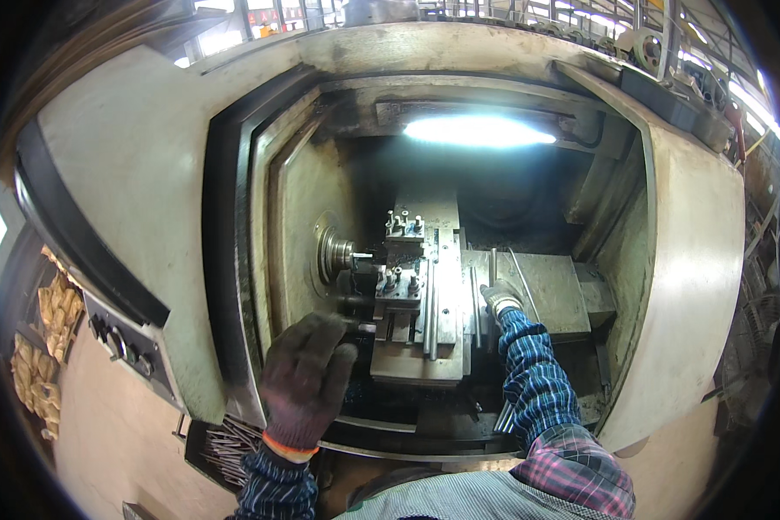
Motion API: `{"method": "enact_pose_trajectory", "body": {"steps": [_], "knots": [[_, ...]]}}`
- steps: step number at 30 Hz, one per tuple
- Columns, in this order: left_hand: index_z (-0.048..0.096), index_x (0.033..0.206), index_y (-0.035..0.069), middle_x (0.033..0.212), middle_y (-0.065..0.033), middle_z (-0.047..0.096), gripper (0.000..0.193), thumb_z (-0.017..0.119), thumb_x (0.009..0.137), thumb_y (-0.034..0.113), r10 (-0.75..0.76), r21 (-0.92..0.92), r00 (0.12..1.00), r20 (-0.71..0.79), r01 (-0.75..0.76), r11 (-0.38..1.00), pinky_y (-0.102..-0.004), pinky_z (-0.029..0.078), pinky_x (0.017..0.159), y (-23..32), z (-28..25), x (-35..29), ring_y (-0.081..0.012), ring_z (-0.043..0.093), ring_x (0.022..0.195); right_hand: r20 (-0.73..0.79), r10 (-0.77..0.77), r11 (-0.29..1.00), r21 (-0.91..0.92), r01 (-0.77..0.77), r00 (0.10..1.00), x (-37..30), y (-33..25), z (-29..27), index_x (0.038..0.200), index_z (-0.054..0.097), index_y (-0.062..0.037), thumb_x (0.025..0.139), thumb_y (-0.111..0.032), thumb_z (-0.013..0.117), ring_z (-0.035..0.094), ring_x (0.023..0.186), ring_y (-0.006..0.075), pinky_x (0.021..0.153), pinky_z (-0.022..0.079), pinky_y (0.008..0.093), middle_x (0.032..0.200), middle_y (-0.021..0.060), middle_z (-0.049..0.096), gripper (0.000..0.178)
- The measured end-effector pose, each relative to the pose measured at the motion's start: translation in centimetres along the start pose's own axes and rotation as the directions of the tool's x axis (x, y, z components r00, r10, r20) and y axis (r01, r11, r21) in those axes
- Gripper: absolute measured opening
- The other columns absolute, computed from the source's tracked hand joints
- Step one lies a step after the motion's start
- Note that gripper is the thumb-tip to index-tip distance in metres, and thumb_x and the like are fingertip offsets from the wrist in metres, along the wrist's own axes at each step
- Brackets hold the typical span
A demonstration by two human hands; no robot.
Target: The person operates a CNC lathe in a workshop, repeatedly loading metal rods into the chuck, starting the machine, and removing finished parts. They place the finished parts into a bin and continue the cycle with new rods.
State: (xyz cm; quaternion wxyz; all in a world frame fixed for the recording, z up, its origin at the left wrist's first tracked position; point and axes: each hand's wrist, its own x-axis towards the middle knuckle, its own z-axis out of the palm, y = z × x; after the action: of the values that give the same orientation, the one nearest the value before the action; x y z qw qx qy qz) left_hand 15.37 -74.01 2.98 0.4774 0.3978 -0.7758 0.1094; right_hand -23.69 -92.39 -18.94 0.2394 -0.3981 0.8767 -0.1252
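Observation:
My left hand (308,373), in a dark soiled work glove with an orange cuff, hangs before the lower left of a lathe's opening. Its fingers point up, the thumb stands apart, and no object shows in it. My right hand (501,299), in a paler glove, reaches inside and closes on a metal rod (493,267); the fingertips are partly hidden. More rods lie beside it, one slanting to the right (523,282). Left of them is the slide with tool holders (399,284) and upright bolts. A small bright workpiece (362,256) sticks out of the spindle chuck (338,254).
A lamp (479,132) glows at the back of the lathe's chamber. The pale housing (685,260) frames the opening. Thin metal rods fill a tray (230,451) at the lower left, below a knob panel (126,347). Packed bundles (52,347) stand at the far left.

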Motion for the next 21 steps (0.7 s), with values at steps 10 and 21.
{"method": "enact_pose_trajectory", "body": {"steps": [10, 21], "knots": [[0.068, 0.119, 0.012, 0.116, -0.0085, 0.067, 0.032, 0.073, 0.088, 0.021, -0.006, 0.061, 0.972, 0.236, -0.009, 0.998, -0.041, 0.057, 0.09, -3.5, 18.7, 6.1, -0.0308, 0.067, 0.106, -0.138, -0.028, 0.998, 0.049, 0.035, 0.99, 0.5, 0.3, -2.4, 0.117, 0.072, -0.0086, 0.092, -0.051, 0.066, 0.068, 0.115, 0.0382, 0.098, 0.053, 0.0496, 0.119, 0.0206, 0.072, 0.05], [0.046, 0.154, 0.019, 0.168, -0.0161, 0.025, 0.055, 0.042, 0.104, 0.04, -0.629, 0.716, 0.391, 0.672, -0.126, 0.687, -0.0692, -0.002, 0.121, -17.3, 30.0, 6.8, -0.0426, 0.006, 0.157, -0.639, -0.41, 0.797, 0.097, 0.597, 0.651, -15.1, 3.9, -4.2, 0.105, 0.073, -0.0112, 0.095, -0.041, 0.069, 0.071, 0.072, 0.0318, 0.065, 0.057, 0.0424, 0.081, 0.0136, 0.073, 0.032]]}}
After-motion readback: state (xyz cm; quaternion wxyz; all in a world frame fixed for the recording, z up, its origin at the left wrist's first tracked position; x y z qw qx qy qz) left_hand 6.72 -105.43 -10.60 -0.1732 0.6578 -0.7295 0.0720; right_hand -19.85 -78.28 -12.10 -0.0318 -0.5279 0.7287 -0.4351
